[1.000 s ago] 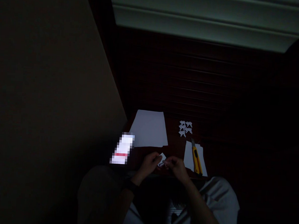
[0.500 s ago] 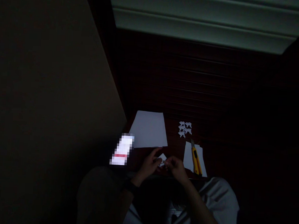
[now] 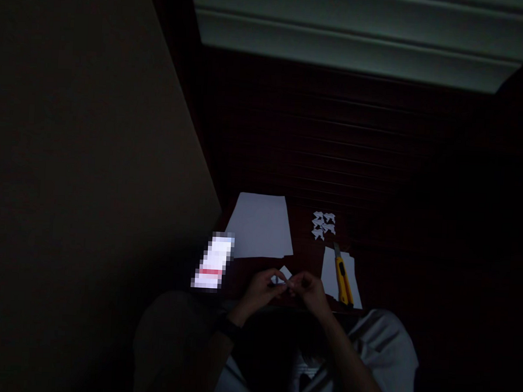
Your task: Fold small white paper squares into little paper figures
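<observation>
A small folded piece of white paper (image 3: 285,272) is between my two hands at the near edge of the dark table. My left hand (image 3: 263,287) is closed on its left and lower side, thumb and forefinger curled about it. My right hand (image 3: 307,288) pinches its right side, with the fingertips of both hands close together. The fingers hide the lower part of the paper. To the right of my right hand lies a yellow utility knife (image 3: 343,279), its blade partly out, on a stack of small white paper sheets (image 3: 330,273).
Large white paper sheets (image 3: 260,225) lie behind my hands. Several small folded paper figures (image 3: 318,222) are grouped at the back right. A lit, blurred-out screen (image 3: 214,262) is at the left. A wall (image 3: 92,152) rises on the left side; the room is dark.
My left hand's fingers, stretched out before, have curled in onto the folded paper. The hands have drawn closer together, fingertips meeting at the paper.
</observation>
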